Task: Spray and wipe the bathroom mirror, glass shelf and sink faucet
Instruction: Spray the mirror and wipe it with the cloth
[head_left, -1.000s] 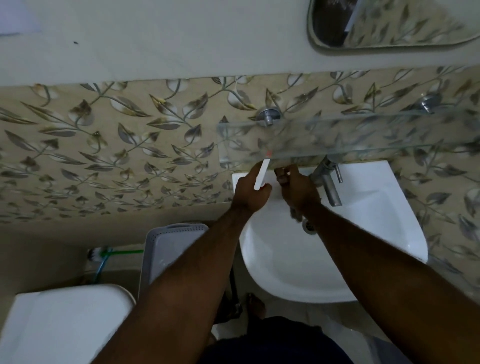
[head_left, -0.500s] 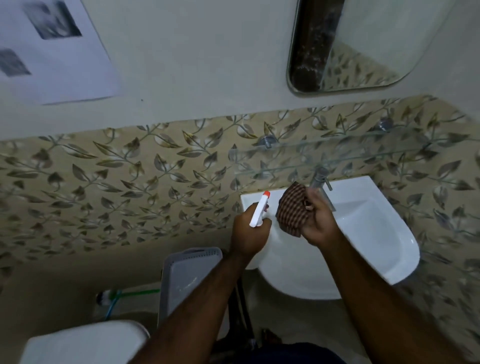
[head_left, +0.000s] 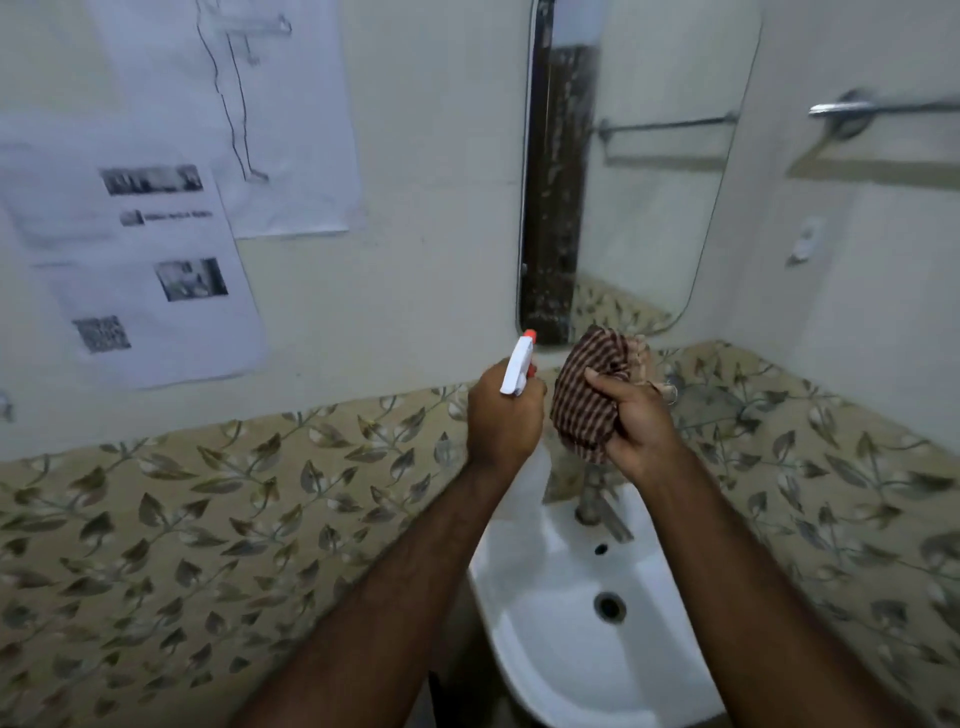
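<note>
From the head view, the left hand (head_left: 501, 415) has its grip closed around a white spray bottle (head_left: 517, 372), red nozzle aimed up at the mirror (head_left: 649, 171). Just beside it, the right hand (head_left: 636, 423) clutches a bunched checked cloth (head_left: 589, 395) above the faucet (head_left: 597, 506) and white sink (head_left: 545, 654).

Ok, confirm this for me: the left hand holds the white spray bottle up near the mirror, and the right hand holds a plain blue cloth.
One detail is wrong: the cloth is brown and checked, not plain blue, as the head view shows. The rest stands: the left hand holds the white spray bottle up near the mirror, and the right hand holds the cloth bunched up.
</note>
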